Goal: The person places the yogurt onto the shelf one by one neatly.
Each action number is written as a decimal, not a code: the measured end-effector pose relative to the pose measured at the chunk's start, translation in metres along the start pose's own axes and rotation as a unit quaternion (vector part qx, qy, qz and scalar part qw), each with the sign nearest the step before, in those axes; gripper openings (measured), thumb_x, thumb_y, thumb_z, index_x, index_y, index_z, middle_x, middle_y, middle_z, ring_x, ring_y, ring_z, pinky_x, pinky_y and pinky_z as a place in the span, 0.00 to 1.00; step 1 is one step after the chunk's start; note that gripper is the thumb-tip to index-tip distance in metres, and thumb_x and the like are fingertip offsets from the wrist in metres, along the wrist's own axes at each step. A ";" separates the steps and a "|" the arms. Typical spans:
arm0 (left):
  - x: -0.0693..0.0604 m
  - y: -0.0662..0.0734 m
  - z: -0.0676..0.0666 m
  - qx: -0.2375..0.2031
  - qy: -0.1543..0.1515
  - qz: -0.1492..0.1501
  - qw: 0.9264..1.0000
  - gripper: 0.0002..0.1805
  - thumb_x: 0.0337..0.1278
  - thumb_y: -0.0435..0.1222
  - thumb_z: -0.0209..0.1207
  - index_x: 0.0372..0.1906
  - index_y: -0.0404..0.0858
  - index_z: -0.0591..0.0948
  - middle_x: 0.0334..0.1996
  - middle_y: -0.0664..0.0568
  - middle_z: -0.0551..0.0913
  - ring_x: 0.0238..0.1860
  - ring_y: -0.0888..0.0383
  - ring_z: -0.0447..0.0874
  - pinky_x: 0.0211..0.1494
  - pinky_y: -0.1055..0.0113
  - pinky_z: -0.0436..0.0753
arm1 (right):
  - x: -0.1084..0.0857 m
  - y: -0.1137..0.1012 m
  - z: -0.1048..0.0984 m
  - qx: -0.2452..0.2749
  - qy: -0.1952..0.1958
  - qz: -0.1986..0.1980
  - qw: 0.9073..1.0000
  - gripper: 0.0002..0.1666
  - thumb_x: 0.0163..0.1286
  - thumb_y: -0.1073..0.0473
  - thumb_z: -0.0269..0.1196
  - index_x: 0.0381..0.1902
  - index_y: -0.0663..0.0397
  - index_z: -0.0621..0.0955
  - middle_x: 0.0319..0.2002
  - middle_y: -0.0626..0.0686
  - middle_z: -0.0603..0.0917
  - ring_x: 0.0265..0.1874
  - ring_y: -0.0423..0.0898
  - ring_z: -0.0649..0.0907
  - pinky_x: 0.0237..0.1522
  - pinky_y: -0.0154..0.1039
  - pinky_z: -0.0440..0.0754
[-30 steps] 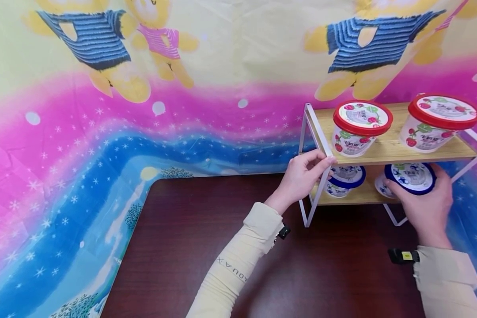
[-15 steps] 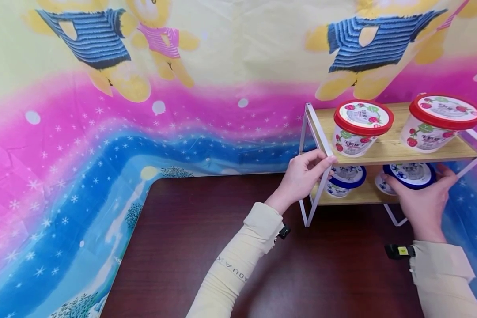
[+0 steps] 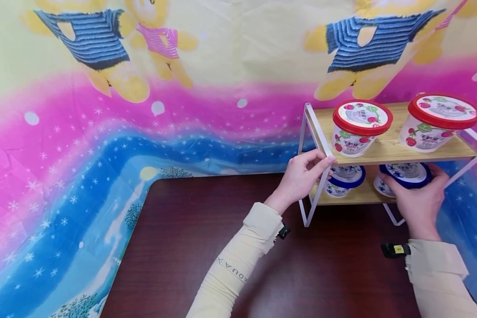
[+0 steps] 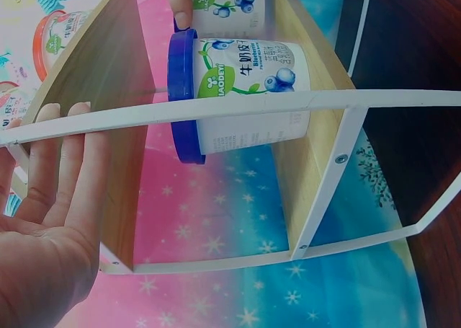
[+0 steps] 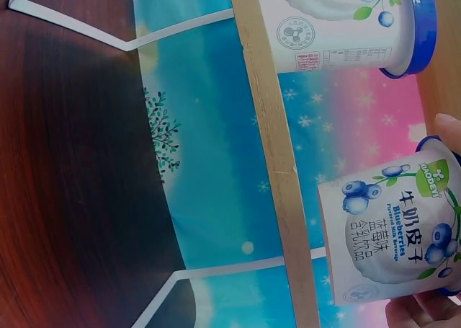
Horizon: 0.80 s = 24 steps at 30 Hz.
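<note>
A two-tier shelf rack [image 3: 389,143] with wooden boards and a white metal frame stands at the right of the table. My left hand [image 3: 302,176] grips its front left post, thumb in front; in the left wrist view the fingers [image 4: 85,151] lie behind the bar. My right hand [image 3: 423,203] holds a blue-lidded blueberry milk tub [image 5: 392,234] at the lower tier, thumb and fingers on opposite sides of its lid. Whether its base touches the board cannot be told. Another blueberry tub [image 3: 345,176] stands to its left on the same tier.
On the top board stand two red-lidded tubs with strawberry-like prints, one left [image 3: 361,128] and one right [image 3: 439,121]. The dark wooden table [image 3: 206,234] lies beneath the rack. A patterned cloth backdrop [image 3: 222,110] hangs close behind.
My right hand has shifted slightly left and farther in with the blueberry tub. The tub's lid, tilted toward me before, is now flatter and partly under the top board. My left hand stays put.
</note>
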<state>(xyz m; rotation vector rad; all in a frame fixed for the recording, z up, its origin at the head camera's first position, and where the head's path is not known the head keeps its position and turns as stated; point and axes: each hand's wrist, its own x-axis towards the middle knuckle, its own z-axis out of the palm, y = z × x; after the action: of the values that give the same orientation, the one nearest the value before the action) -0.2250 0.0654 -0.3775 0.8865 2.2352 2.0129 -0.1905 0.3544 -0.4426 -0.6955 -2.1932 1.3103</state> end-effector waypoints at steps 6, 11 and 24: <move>-0.001 -0.001 0.000 -0.004 0.001 -0.006 1.000 0.11 0.73 0.45 0.59 0.41 0.41 0.83 0.38 0.57 0.87 0.35 0.66 0.87 0.42 0.66 0.86 | -0.001 -0.002 0.001 0.001 -0.015 0.014 1.000 0.59 0.60 0.36 0.72 0.77 0.29 0.48 0.79 0.45 0.54 0.77 0.42 0.53 0.76 0.45 0.48; -0.001 -0.001 0.000 -0.011 0.000 -0.004 1.000 0.12 0.73 0.44 0.59 0.41 0.40 0.83 0.38 0.58 0.87 0.36 0.64 0.88 0.43 0.65 0.86 | 0.000 -0.005 0.001 0.003 -0.025 0.020 0.999 0.60 0.61 0.35 0.72 0.78 0.29 0.47 0.79 0.46 0.52 0.78 0.43 0.50 0.76 0.47 0.45; 0.000 0.000 0.000 -0.005 0.000 0.002 1.000 0.12 0.73 0.44 0.59 0.41 0.39 0.83 0.37 0.59 0.87 0.37 0.60 0.89 0.41 0.68 0.86 | 0.006 0.000 0.004 -0.003 -0.022 0.031 0.999 0.59 0.61 0.36 0.72 0.78 0.31 0.48 0.79 0.48 0.53 0.78 0.45 0.51 0.76 0.48 0.46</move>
<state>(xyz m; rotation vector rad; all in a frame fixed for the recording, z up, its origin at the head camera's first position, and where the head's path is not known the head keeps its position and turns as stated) -0.2249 0.0656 -0.3772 0.8909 2.2222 2.0242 -0.1979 0.3556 -0.4436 -0.7500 -2.2270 1.3624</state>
